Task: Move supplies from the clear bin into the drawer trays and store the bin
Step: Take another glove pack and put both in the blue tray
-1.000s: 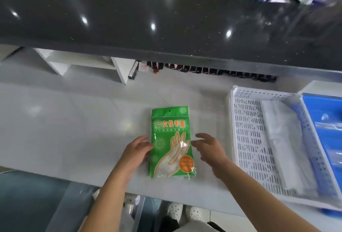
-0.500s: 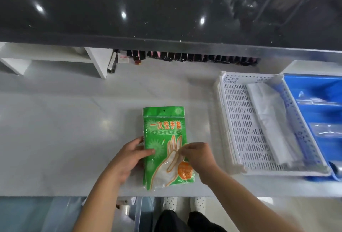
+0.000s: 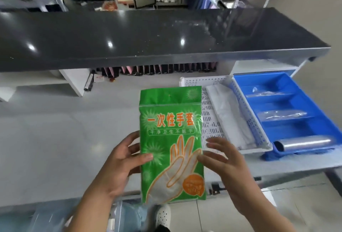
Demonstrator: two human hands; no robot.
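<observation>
A green pack of disposable gloves [image 3: 171, 139] is lifted off the white counter [image 3: 55, 148] and held upright in front of me. My left hand [image 3: 122, 159] grips its left edge, thumb on the front. My right hand [image 3: 222, 159] touches the right edge with fingers spread; whether it grips is unclear. To the right sit a white perforated tray [image 3: 209, 118] holding a white folded bag and a blue divided tray [image 3: 288, 105] with clear plastic items and a silvery roll [image 3: 305, 143]. A clear bin [image 3: 46, 218] shows at the lower left, below the counter edge.
A dark glossy shelf [image 3: 148, 35] overhangs the back of the counter. Under it stands a row of small dark and pink items [image 3: 157, 68] and a white shelf divider [image 3: 74, 81]. My white shoe [image 3: 163, 215] is visible on the tiled floor below.
The glove pack has come up off the counter and now stands upright between my hands, nearer the white tray. The view tilted up, showing more of the dark shelf and room.
</observation>
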